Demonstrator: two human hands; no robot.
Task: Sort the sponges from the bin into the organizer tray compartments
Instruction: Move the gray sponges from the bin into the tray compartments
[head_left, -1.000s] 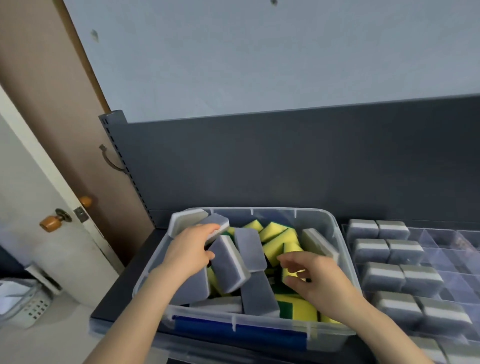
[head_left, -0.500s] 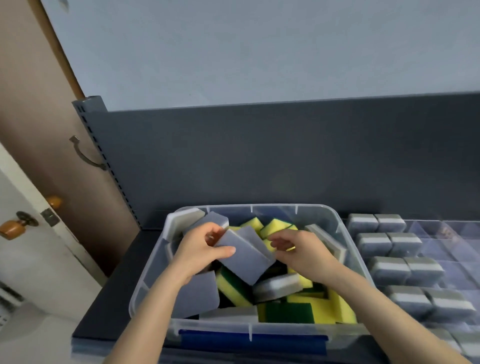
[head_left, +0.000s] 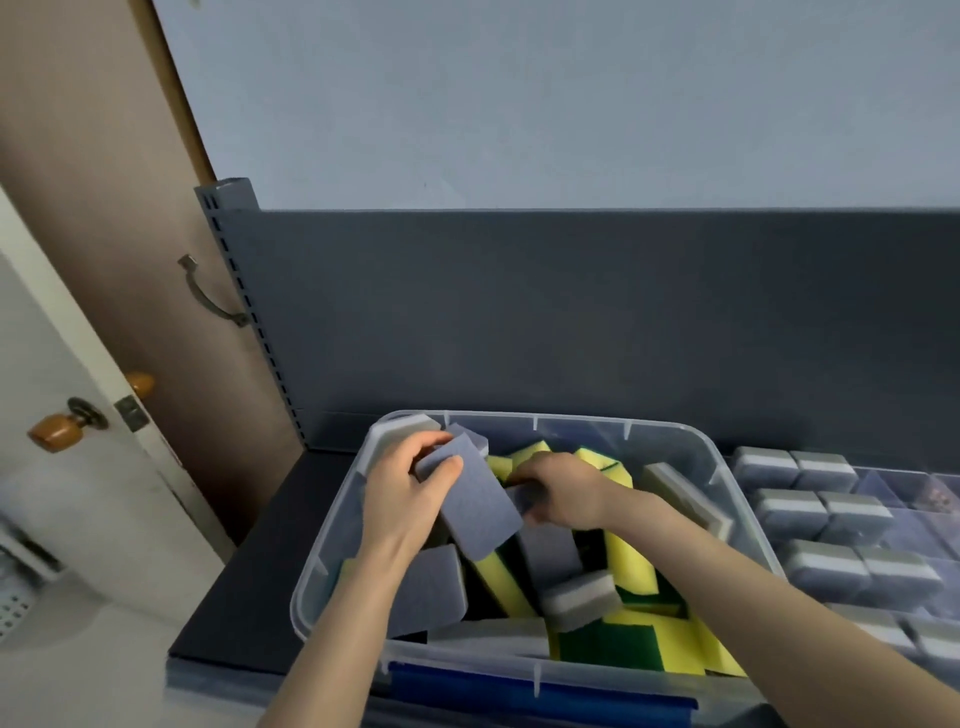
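A clear plastic bin holds several grey sponges and yellow-green sponges, jumbled. My left hand grips a grey sponge by its upper end and holds it tilted above the pile. My right hand is closed on the end of a second grey sponge just right of the first. To the right stands the clear organizer tray, its near compartments filled with grey-and-white sponges.
A dark grey back panel rises behind the bin. The bin has a blue handle on its near side. A brown door and a white door with a wooden knob stand at the left.
My left hand has lifted the grey sponge higher and tilted it. My right hand has shifted from the yellow sponges onto another grey sponge. The view has swung a little to the left.
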